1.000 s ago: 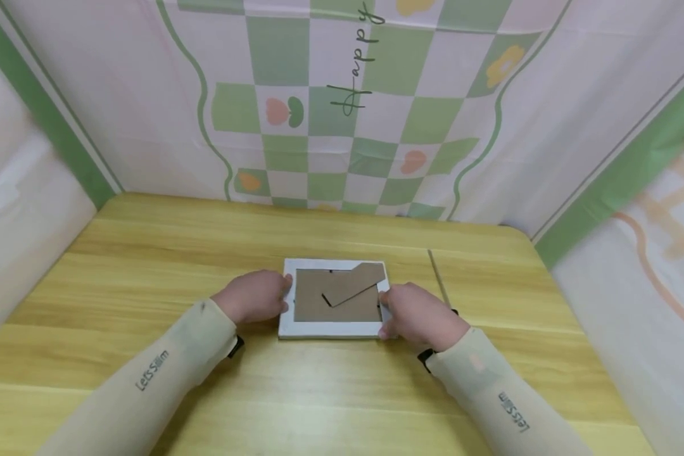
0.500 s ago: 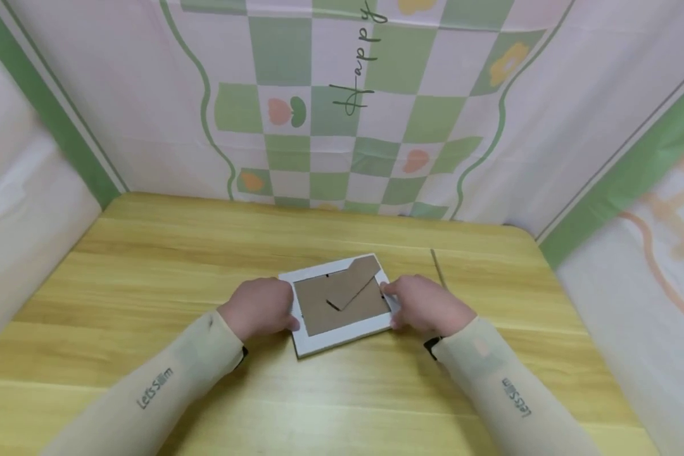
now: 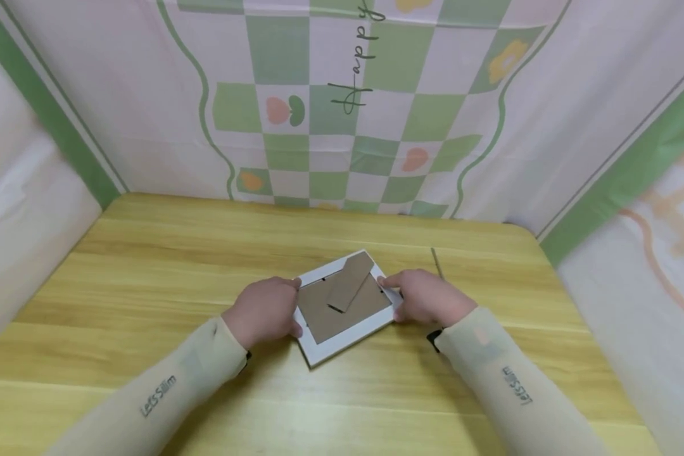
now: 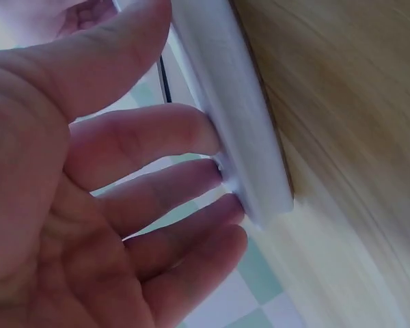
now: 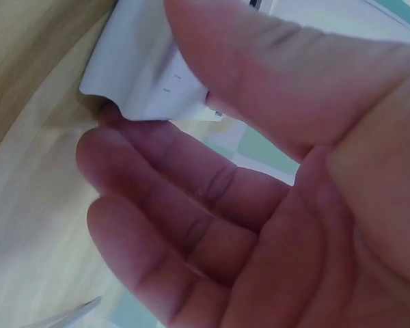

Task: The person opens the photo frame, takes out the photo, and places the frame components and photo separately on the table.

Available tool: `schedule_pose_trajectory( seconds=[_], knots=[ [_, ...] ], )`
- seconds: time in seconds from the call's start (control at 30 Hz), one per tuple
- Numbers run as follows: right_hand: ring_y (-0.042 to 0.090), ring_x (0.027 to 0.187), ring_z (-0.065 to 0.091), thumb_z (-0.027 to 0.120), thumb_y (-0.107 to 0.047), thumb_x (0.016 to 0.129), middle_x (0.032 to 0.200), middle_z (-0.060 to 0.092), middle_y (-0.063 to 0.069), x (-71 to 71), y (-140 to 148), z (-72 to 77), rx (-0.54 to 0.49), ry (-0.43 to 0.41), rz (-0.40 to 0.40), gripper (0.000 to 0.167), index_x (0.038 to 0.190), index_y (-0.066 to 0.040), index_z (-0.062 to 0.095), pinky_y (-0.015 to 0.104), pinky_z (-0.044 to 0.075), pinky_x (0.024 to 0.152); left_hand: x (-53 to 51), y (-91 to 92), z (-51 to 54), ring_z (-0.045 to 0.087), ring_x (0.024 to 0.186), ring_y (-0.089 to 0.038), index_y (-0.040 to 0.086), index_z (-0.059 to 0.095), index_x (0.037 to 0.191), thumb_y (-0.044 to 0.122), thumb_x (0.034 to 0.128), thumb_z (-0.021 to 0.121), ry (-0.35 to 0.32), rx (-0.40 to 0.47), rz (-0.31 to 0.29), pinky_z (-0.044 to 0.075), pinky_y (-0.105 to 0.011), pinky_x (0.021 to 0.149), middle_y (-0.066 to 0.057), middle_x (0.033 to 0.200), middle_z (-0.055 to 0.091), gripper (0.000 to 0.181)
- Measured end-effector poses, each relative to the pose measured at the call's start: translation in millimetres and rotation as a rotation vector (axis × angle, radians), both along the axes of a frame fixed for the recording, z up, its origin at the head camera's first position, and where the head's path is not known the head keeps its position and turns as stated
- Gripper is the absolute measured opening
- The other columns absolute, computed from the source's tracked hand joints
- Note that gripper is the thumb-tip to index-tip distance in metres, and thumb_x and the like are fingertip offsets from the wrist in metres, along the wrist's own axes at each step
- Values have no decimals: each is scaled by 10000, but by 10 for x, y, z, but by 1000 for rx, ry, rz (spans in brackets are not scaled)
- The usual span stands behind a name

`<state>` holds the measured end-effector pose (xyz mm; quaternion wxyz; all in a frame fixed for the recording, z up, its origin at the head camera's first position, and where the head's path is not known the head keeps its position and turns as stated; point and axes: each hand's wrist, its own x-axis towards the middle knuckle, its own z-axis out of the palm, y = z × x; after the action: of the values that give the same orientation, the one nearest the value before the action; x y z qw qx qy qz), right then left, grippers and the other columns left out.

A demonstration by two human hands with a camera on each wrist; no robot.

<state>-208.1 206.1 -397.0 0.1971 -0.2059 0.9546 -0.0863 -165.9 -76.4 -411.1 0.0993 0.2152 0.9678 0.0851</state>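
A white picture frame lies back side up, turned at an angle, with a brown backing board and a brown stand flap on it. My left hand grips its left edge; in the left wrist view, thumb and fingers of the left hand meet the white edge. My right hand grips the right edge. The right wrist view shows the right hand with its thumb over the white border and fingers at the underside.
A thin grey stick-like object lies on the wooden table just beyond my right hand, partly hidden by it. Behind the table hangs a checked green and white cloth, with more cloth at both sides.
The frame has turned counter-clockwise, its right end moving away and its left end nearer. Both hands have kept their grip and shifted with it.
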Motion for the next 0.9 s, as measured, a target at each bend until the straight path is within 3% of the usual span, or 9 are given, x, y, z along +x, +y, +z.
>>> schedule_pose_trajectory(
  seconds=[0.1, 0.2, 0.33, 0.43, 0.5, 0.6, 0.7, 0.83, 0.9],
  knots=[
    [247, 928, 572, 803, -138, 824, 1244, 644, 158, 60, 8, 17, 44, 55, 15, 674, 1446, -112, 545, 423, 470, 799, -22, 18, -1, 609, 760, -218, -65, 629, 1289, 342, 747, 884, -5, 11, -3, 528, -382, 642, -186, 1253, 647, 724],
    [295, 930, 612, 752, -182, 844, 1092, 666, 160, 205, -54, 41, 98, 151, 16, 580, 1378, -38, 578, 458, 500, 769, -24, 25, -6, 619, 787, -225, -78, 589, 1330, 340, 733, 890, -10, 0, 3, 530, -392, 640, -190, 1161, 683, 788],
    [308, 763, 604, 752, -297, 840, 800, 608, 83, 471, -234, 74, 127, 255, -40, 244, 885, -68, 684, 462, 506, 613, -16, 28, -2, 640, 856, -249, -73, 591, 1330, 328, 728, 892, -21, -3, 19, 535, -406, 631, -184, 1168, 681, 783],
    [258, 640, 554, 767, -437, 829, 642, 536, 23, 637, -379, 60, 130, 283, -73, 436, 587, -143, 556, 428, 476, 517, -11, 25, 3, 624, 795, -222, -73, 601, 1319, 323, 731, 889, -14, -2, 18, 535, -410, 624, -187, 1224, 661, 765],
    [242, 604, 530, 757, -541, 807, 606, 503, 25, 708, -463, 29, 129, 302, -82, 533, 535, -151, 515, 422, 464, 490, -6, 22, 4, 612, 756, -211, -76, 595, 1324, 326, 735, 885, -12, -5, 16, 535, -416, 612, -189, 1229, 658, 769],
    [224, 514, 498, 717, -662, 779, 629, 493, 68, 747, -547, -43, 133, 329, -86, 630, 499, -144, 491, 409, 447, 449, 0, 15, 3, 639, 838, -239, -70, 605, 1318, 345, 755, 869, 3, -32, -5, 543, -430, 629, -184, 1265, 641, 747],
    [213, 441, 469, 691, -713, 766, 729, 512, 139, 741, -596, -97, 141, 335, -106, 669, 490, -135, 496, 401, 432, 418, 11, 4, 1, 643, 947, -285, -54, 676, 1229, 357, 776, 852, 18, -53, -39, 550, -446, 667, -184, 1302, 619, 636],
    [214, 455, 477, 702, -718, 748, 813, 525, 203, 728, -633, -119, 150, 301, -143, 676, 521, -105, 531, 405, 436, 420, 17, -8, 1, 639, 960, -296, 35, 760, 839, 368, 796, 833, 34, -80, -90, 550, -430, 696, -186, 1334, 599, 343],
    [221, 478, 487, 716, -714, 736, 814, 521, 204, 722, -643, -117, 151, 289, -153, 674, 535, -96, 537, 411, 441, 425, 16, -13, -2, 637, 954, -292, 85, 715, 708, 373, 800, 828, 42, -90, -103, 548, -418, 694, -186, 1338, 597, 323]
  ],
)
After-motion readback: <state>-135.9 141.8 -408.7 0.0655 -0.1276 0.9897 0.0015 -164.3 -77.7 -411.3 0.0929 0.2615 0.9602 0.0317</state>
